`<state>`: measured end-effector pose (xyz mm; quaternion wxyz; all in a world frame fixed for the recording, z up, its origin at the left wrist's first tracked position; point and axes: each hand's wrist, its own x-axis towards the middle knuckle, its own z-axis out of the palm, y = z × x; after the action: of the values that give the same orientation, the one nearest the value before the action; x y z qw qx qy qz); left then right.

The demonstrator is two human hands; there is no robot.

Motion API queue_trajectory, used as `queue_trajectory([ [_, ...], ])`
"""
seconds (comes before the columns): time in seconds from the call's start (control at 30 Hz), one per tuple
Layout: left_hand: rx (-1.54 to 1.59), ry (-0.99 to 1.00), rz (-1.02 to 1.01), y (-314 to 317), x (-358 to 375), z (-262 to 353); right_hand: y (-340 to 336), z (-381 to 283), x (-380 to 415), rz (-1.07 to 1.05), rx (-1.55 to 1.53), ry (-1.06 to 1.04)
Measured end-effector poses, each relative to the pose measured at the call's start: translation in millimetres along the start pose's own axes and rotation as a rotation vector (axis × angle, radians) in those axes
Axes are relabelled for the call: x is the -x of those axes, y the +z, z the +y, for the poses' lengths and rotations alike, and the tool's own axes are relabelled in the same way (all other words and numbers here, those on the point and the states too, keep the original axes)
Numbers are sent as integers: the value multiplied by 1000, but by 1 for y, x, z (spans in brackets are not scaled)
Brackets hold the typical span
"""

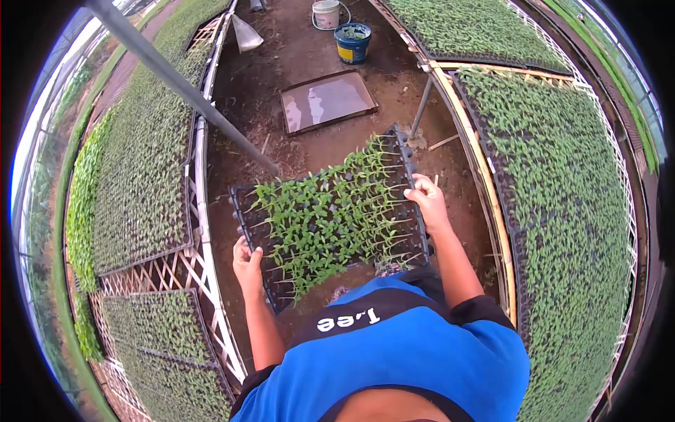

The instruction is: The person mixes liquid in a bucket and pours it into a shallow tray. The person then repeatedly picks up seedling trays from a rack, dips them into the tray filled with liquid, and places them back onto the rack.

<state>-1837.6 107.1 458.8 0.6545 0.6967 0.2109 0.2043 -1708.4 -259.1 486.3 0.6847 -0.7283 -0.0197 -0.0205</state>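
A black seedling tray (411, 169) full of green seedlings (323, 214) is held up in front of my body, between my two hands. At its left edge, my left hand (248, 267) is closed on the rim, thumb on top. My right hand (427, 200) grips the opposite rim, with a thin pale stick-like piece (436, 180) showing by its fingers. The tray tilts a little, its right side farther up in the view. Bare dark cells show along both side edges. The fingers under the tray are hidden.
A shallow water-filled pan (329, 102) lies on the dirt floor ahead. Behind it stand a blue bucket (352, 43) and a white bucket (326, 14). Benches of seedlings line the left (144, 176) and right (555, 183). A grey pole (186, 88) slants down at left.
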Motion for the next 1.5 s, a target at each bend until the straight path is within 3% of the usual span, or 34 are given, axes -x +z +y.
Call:
queue_trajectory([
  [0.27, -171, 42, 193, 63, -162, 34, 77, -1, -234, -185, -76, -24],
  [0.4, -153, 31, 210, 103, -266, 11, 106, 23, -339, -186, -38, -41],
  [0.53, -145, -28, 142, 140, -388, -18, 130, 37, -438, -112, 25, 33],
  [0.57, -190, 58, 93, 149, -421, -29, 136, 45, -463, -93, 40, 43],
  [0.67, -124, -186, 33, 196, -508, -20, 144, 64, -535, -42, 99, 86],
  [0.7, -145, -62, -19, 203, -538, -50, 147, 69, -556, -20, 106, 99],
  [0.87, -384, -2, -123, 273, -673, -89, 158, 120, -675, 40, 182, 180],
  [1.0, -544, -30, -117, 331, -764, -153, 161, 208, -776, 19, 245, 191],
  [1.13, -684, -60, -97, 378, -842, -262, 165, 330, -865, 37, 381, 222],
  [1.2, -696, -194, -77, 402, -870, -314, 164, 399, -900, 24, 450, 204],
  [1.27, -734, -147, -48, 424, -900, -376, 164, 469, -930, 25, 552, 146],
  [1.3, -752, -125, -32, 434, -914, -411, 164, 496, -947, 14, 574, 228],
  [1.33, -778, -35, -20, 444, -928, -440, 163, 532, -966, -4, 699, 135],
  [1.4, -836, -132, 26, 458, -951, -498, 152, 596, -996, -65, 859, 53],
  [1.43, -850, -180, 50, 461, -963, -529, 150, 626, -1011, -65, 890, 219],
  [1.5, -857, -218, 60, 459, -988, -580, 145, 675, -1035, -55, 936, 288],
])
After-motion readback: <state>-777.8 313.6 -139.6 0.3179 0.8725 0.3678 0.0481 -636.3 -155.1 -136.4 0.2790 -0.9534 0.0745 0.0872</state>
